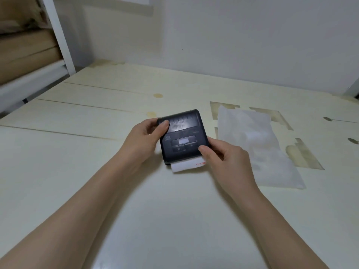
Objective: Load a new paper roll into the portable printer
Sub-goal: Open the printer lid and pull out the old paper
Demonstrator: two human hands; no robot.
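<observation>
A small black portable printer [182, 133] with a tiny screen and buttons on top rests on the pale table [174, 210]. Its lid looks closed. A strip of white paper [186, 166] with a red mark sticks out of its near edge. My left hand [143, 138] grips the printer's far left corner, thumb on top. My right hand [223, 158] holds the near right corner, thumb pressed beside the buttons. Both hands are shut on the printer.
A translucent white plastic bag [256, 146] lies flat just right of the printer. Patches of peeled surface [303, 154] mark the table on the right. A white bed frame post [58, 33] and brown mattress [25, 49] stand at the far left. The wall is behind the table.
</observation>
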